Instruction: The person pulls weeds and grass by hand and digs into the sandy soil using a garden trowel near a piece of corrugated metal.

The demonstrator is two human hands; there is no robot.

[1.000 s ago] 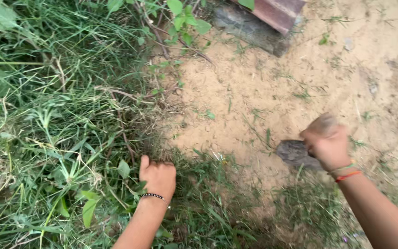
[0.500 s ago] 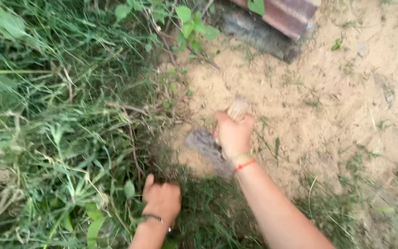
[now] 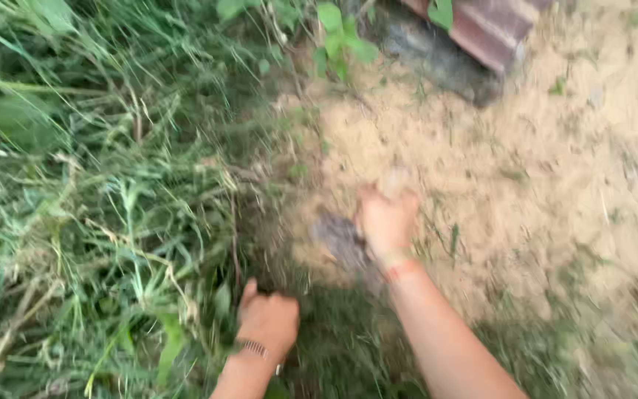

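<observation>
Two hands low in frame: left hand (image 3: 269, 319) fisted on a grass tuft (image 3: 186, 295) at lower centre, unmoved. Right hand (image 3: 387, 222), clenched on a blurred dark blade tool (image 3: 341, 240), has swung from right edge across sandy soil (image 3: 526, 170) toward grass.

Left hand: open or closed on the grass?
Closed: the left hand is a fist, fingers curled, at the foot of the long green grass. Whether blades are gripped inside, cannot tell.

A reddish corrugated sheet (image 3: 492, 26) lies over a dark stone slab (image 3: 430, 55) on sandy ground (image 3: 555, 185).
</observation>
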